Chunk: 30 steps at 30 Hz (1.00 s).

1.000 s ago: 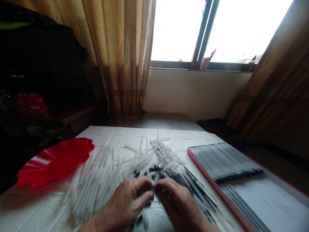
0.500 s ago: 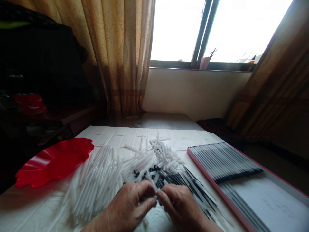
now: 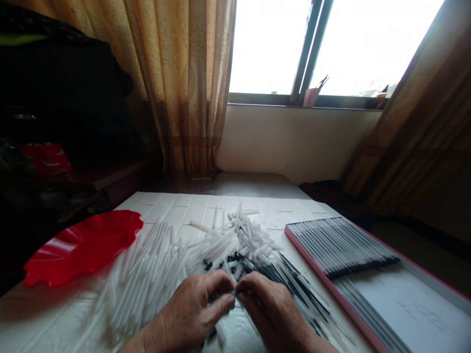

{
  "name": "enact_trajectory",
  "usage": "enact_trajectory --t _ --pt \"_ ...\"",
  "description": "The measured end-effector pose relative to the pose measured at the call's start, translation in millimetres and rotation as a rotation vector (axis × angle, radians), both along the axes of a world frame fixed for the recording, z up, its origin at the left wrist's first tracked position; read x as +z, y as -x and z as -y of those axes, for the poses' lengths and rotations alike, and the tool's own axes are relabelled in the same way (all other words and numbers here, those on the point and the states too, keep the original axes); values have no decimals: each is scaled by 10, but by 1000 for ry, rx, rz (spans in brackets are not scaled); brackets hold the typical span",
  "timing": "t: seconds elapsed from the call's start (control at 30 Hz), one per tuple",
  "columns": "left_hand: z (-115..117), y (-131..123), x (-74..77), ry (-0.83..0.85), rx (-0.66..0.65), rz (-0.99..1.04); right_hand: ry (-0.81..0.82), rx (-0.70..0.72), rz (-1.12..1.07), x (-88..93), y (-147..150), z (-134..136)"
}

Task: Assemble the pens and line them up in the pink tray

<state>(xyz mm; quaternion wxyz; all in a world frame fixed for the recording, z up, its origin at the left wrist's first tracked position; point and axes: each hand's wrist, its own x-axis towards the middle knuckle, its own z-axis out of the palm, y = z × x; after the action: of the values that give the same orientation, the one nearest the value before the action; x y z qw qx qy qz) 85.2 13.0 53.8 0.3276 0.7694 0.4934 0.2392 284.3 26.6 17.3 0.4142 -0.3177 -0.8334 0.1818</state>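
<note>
My left hand [image 3: 200,306] and my right hand [image 3: 274,306] meet fingertip to fingertip, low in the middle of the view. Both are closed in a pinch. Whatever lies between the fingertips is too small and too covered to name. Just beyond them are small black plugs [image 3: 208,264] and a heap of short white tubes like pen caps [image 3: 253,238]. Long translucent white tubes like pen barrels [image 3: 147,274] lie left of my left hand. Thin dark refill-like rods [image 3: 294,279] fan out beside my right hand. Under my left hand a short whitish tube [image 3: 221,333] partly shows.
A pink-edged tray [image 3: 307,264] at the right holds a row of black-ended pen-like sticks [image 3: 353,245], with more grey ones along its near side. A red scalloped dish [image 3: 84,245] sits at the left on the white brick-patterned table cover [image 3: 176,203]. Behind are curtains and a window.
Both hands have shifted slightly up and left, with the fingertips still together. More of the short tube and a dark bit beneath my left hand now show.
</note>
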Motion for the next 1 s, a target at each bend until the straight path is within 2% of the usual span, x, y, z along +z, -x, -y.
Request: enact_trajectory --t 0.2,0.47,0.67,0.83,1.0 --pt "-3 -9 -31 -12 -27 0 -32 -58 76 -27 -14 0" --pt "28 -51 -16 3 -55 -39 -174 -164 223 -57 13 -4" --pt "27 -36 -32 8 -37 -49 -152 -145 218 -45 12 -11" --pt "3 -7 -17 -9 -17 -8 -37 -35 109 30 -8 20" --pt "-13 10 16 16 19 13 -83 2 55 13 -6 9"
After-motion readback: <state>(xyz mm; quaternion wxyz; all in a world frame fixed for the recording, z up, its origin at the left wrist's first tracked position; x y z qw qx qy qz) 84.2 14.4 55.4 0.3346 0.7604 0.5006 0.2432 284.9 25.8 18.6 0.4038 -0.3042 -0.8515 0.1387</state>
